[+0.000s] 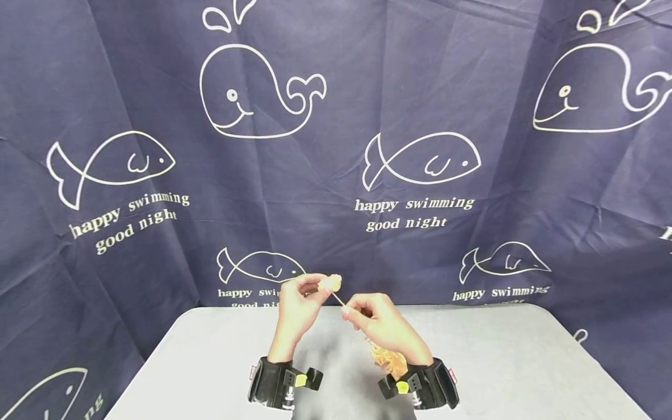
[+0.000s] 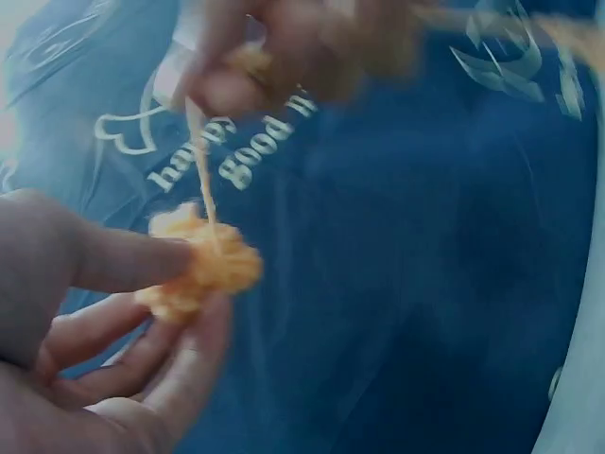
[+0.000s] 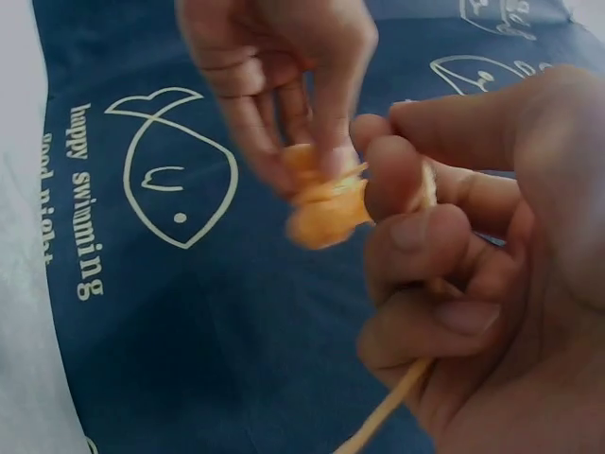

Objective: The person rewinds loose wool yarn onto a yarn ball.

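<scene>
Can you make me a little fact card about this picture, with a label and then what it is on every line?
Left grip: pinches a small orange yarn bundle
Right grip: holds a yarn strand that reaches the bundle
Table: pale, with a yarn heap on it, partly hidden
Backdrop: dark blue cloth, white sea-animal drawings and words

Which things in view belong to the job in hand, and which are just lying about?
Part of the job:
small yarn bundle, pinched in the left hand
yarn strand, running from the bundle to the right hand
loose yarn, probably the supply

Just there:
pale table
printed curtain behind
black wrist straps, worn, not worked on
</scene>
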Action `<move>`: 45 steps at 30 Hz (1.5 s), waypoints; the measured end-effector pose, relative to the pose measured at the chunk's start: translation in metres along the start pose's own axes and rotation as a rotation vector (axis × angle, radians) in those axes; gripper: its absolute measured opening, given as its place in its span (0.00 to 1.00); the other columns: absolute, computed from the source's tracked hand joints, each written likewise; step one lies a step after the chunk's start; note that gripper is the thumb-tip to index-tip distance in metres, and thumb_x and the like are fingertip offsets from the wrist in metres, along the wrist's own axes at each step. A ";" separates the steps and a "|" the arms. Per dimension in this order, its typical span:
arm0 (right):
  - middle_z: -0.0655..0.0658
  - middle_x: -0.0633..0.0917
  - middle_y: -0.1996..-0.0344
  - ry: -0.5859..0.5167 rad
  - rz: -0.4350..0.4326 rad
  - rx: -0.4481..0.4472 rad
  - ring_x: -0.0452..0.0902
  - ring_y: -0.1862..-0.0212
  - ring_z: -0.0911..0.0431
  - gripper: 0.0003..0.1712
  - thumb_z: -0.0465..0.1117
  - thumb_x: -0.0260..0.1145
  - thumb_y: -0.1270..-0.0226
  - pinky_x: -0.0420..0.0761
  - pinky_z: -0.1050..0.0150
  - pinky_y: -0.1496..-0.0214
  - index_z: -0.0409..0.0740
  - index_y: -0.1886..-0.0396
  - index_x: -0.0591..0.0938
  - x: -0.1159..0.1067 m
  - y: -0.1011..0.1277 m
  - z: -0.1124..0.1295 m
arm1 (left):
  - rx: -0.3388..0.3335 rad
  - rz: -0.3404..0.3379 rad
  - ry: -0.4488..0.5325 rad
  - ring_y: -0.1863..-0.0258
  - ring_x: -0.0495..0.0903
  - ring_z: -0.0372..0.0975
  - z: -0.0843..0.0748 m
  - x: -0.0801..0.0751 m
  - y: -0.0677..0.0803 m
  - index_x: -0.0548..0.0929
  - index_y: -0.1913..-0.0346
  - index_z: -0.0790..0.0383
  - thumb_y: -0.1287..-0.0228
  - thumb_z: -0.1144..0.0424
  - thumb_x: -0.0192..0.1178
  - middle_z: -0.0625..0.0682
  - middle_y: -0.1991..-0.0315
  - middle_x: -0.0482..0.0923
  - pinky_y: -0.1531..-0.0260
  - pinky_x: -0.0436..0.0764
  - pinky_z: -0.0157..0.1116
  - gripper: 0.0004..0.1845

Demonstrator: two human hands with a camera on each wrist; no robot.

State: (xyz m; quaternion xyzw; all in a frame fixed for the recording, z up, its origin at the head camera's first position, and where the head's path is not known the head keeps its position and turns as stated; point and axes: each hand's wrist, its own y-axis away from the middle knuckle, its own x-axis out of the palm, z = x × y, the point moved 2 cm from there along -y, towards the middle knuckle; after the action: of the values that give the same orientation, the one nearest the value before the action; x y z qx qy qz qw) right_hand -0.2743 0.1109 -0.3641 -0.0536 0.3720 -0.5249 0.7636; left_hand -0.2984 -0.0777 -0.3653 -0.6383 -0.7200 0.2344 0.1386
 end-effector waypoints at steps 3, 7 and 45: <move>0.53 0.76 0.83 -0.069 -0.065 -0.019 0.67 0.82 0.65 0.10 0.37 0.67 0.29 0.68 0.70 0.81 0.46 0.73 0.84 -0.008 0.001 -0.002 | 0.039 0.123 -0.146 0.68 0.88 0.41 0.000 0.002 0.002 0.89 0.64 0.65 0.47 0.75 0.73 0.53 0.68 0.88 0.66 0.86 0.31 0.07; 0.51 0.75 0.83 -0.156 -0.137 -0.004 0.66 0.81 0.64 0.09 0.35 0.67 0.29 0.65 0.70 0.81 0.41 0.72 0.84 -0.019 0.002 -0.006 | 0.067 0.276 -0.298 0.72 0.86 0.38 -0.002 0.001 0.004 0.88 0.66 0.63 0.48 0.75 0.72 0.49 0.71 0.87 0.70 0.84 0.32 0.07; 0.55 0.74 0.83 -0.115 -0.086 -0.057 0.67 0.82 0.66 0.09 0.35 0.67 0.30 0.68 0.70 0.82 0.44 0.73 0.84 -0.016 0.004 0.008 | 0.171 0.031 -0.220 0.73 0.85 0.38 -0.001 -0.001 0.000 0.90 0.65 0.63 0.48 0.73 0.75 0.51 0.70 0.87 0.70 0.84 0.29 0.07</move>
State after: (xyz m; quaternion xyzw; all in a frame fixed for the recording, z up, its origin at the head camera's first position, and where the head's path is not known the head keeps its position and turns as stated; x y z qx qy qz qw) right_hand -0.2695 0.1235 -0.3524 -0.1214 0.3398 -0.5423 0.7588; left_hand -0.2977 -0.0782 -0.3648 -0.6057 -0.6982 0.3657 0.1091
